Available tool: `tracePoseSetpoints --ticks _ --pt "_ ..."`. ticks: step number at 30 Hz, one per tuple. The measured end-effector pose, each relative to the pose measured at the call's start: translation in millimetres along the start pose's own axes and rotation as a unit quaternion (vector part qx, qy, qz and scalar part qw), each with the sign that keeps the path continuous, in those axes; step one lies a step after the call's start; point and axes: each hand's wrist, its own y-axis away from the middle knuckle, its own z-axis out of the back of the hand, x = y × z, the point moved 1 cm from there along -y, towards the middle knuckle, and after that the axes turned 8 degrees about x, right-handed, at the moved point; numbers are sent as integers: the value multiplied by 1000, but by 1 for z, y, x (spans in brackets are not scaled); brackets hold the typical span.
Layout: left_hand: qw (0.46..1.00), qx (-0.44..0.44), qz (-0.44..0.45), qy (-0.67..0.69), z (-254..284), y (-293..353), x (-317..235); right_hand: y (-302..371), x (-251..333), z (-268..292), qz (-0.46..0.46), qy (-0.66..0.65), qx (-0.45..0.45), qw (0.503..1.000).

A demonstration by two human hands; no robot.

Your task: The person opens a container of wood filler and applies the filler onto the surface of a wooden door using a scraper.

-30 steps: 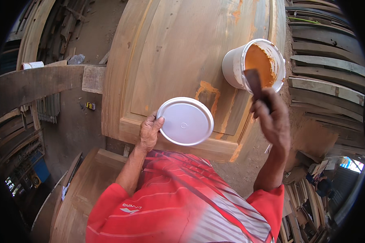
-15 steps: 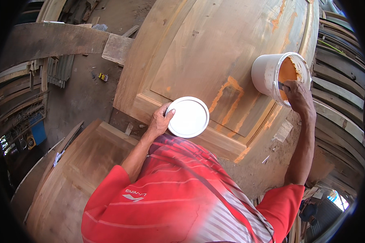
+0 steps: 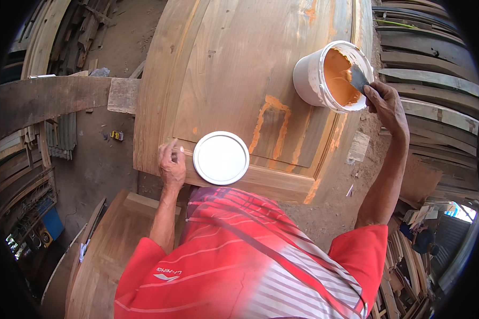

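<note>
My right hand (image 3: 387,105) grips a dark, flat putty knife (image 3: 358,80) at the mouth of a white bucket (image 3: 307,80). Inside the bucket is orange-brown putty (image 3: 338,74), smeared up the walls as well. The bucket rests on a wooden door panel (image 3: 213,90), its mouth facing toward my right hand. Close to the panel's near edge lies a round white lid (image 3: 221,158). Just left of the lid, and apart from it, my left hand (image 3: 172,164) hovers with loosely bent, slightly blurred fingers and holds nothing.
Orange putty streaks (image 3: 271,119) mark the door's right side. A wooden beam (image 3: 53,98) meets its left side. Another wooden panel (image 3: 106,244) stands at lower left. Long boards (image 3: 436,80) are stacked along the right, and a small yellow item (image 3: 117,135) lies on the dirt floor.
My left hand has let go of the lid and drawn away to its left. The putty knife, earlier mostly hidden inside the bucket, now shows at its mouth. The whole view has shifted.
</note>
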Motion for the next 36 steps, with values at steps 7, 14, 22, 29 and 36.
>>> tracePoseSetpoints --ticks 7,14,22,29,36 --pt "963 -232 -11 -136 60 -97 65 68 -15 -53 -109 -5 -93 990" --pt "905 -181 385 -1 51 -173 110 110 -4 -147 -154 -209 -120 958" --pt "894 -164 415 -52 52 -171 81 -40 80 -266 -2 -296 53 954" --pt "889 -138 434 -55 60 -171 63 -155 114 -309 110 92 -12 990" --pt "891 -122 436 -30 69 -168 63 -159 138 -333 140 295 -20 945"
